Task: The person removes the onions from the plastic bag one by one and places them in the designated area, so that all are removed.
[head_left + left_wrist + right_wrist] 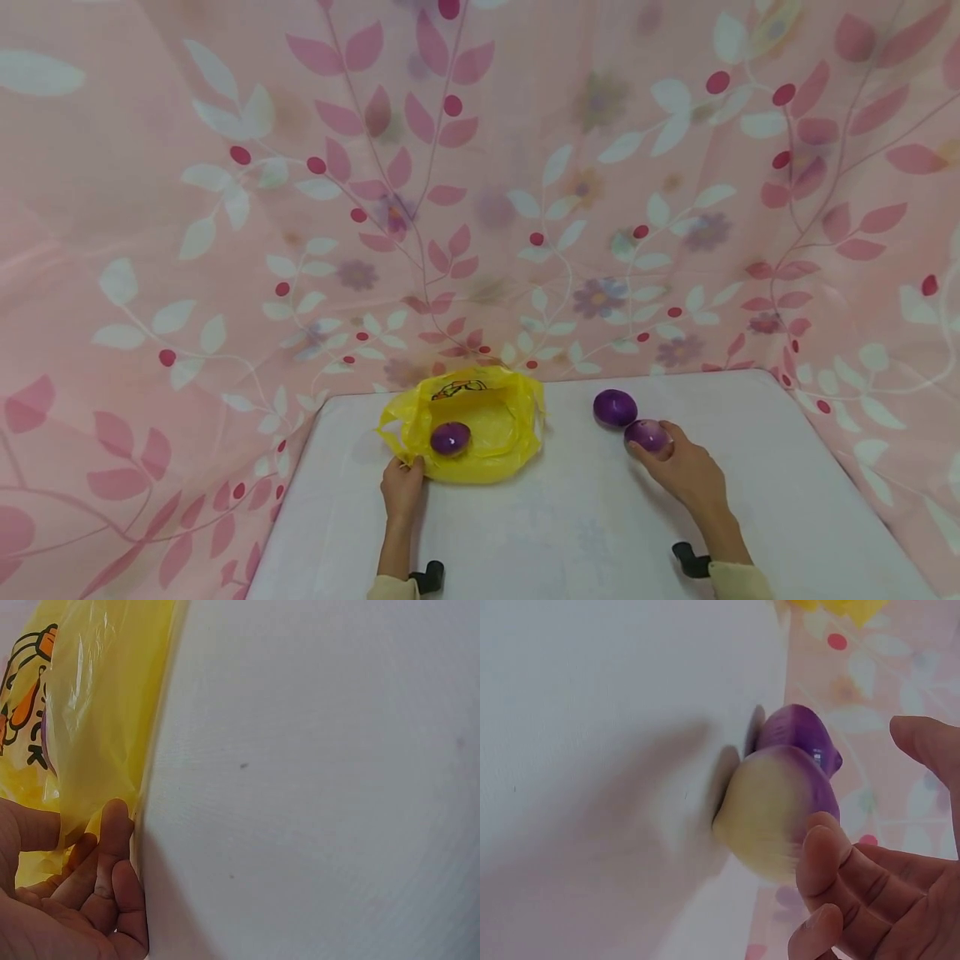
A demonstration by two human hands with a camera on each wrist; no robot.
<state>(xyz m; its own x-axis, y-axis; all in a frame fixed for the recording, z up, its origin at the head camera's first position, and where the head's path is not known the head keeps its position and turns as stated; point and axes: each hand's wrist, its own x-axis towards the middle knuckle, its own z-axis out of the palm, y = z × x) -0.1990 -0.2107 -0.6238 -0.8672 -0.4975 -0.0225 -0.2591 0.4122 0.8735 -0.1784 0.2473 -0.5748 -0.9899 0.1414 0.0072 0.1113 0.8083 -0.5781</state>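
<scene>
A yellow plastic bag [487,471] lies with its mouth open, a purple onion [450,439] inside it. My left hand [402,487] pinches the bag's near left rim; in the left wrist view the thumb and fingers [115,832] have the thin plastic between them. On the right, two more onions sit side by side: a glossy purple one [615,407] and a purple one with a cream side [769,814]. Around the nearer, cream-sided onion reaches my right hand [686,471]. Its fingertips [821,844] are at the onion, while the thumb [922,746] stands apart from it.
A white-covered table [555,533] lies beneath everything. Pink floral cloth [495,208] hangs behind and at both sides, close to the table's edges. Black wrist mounts [430,577] are on both forearms.
</scene>
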